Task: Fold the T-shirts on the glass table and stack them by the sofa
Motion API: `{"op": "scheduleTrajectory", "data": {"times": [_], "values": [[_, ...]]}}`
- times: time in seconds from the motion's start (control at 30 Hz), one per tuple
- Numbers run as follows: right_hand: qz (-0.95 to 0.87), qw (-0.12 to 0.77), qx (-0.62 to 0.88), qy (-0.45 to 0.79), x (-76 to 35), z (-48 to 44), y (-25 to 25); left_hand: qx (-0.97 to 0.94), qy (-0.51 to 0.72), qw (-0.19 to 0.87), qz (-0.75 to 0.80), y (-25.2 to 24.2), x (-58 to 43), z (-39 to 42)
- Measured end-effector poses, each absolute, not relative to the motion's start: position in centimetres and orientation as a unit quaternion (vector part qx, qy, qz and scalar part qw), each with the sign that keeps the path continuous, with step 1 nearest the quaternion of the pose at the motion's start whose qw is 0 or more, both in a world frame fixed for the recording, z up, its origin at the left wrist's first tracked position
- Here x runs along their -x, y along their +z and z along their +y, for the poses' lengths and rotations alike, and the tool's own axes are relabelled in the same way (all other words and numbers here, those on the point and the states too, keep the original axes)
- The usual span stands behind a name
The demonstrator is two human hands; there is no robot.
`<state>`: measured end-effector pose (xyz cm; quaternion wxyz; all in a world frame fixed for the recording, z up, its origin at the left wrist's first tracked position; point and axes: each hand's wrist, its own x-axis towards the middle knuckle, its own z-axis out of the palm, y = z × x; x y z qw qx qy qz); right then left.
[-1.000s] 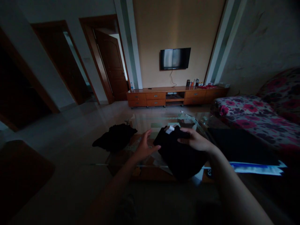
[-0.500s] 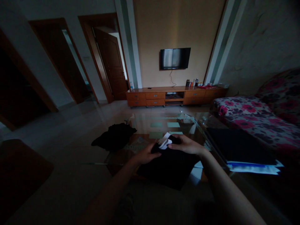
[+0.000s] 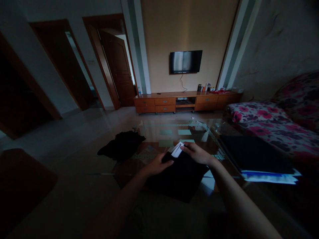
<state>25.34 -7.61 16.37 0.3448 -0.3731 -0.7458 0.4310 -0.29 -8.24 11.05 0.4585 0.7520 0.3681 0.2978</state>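
The black garment (image 3: 181, 177) is best held flat under the left hand (image 3: 157, 165) — grip unclear — the white tag (image 3: 177, 150) pinched by the right hand (image 3: 196, 153).

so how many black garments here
2: folded garment under left hand and right hand; crumpled garment at left edge of table; dark stack at right may hide another.

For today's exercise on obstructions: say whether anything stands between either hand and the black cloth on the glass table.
Nothing visible does. The left hand rests on the black cloth, and the right hand touches its white tag at the far edge.
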Motion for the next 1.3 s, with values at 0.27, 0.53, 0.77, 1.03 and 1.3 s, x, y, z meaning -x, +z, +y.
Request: {"op": "scheduleTrajectory", "data": {"times": [0.27,0.53,0.77,1.03,1.3], "values": [[-0.759,0.284,0.331,0.484,-25.3,-8.6,16.4,-0.794,0.285,0.405,0.354,11.9,0.2,-8.6],[-0.776,0.266,0.307,0.482,-25.2,-7.8,15.3,-0.763,0.268,0.456,0.372,12.2,0.9,-8.5],[-0.705,0.38,0.369,0.471,-29.3,-7.4,17.0,-0.721,0.222,0.536,0.38,12.8,3.4,-7.9],[-0.554,0.469,0.449,0.52,-30.8,-8.0,17.1,-0.584,0.457,0.542,0.395,12.9,3.0,-6.6],[-0.402,0.49,0.446,0.632,-27.7,-8.1,17.0,-0.446,0.425,0.685,0.39,13.5,2.1,-7.7]]}}
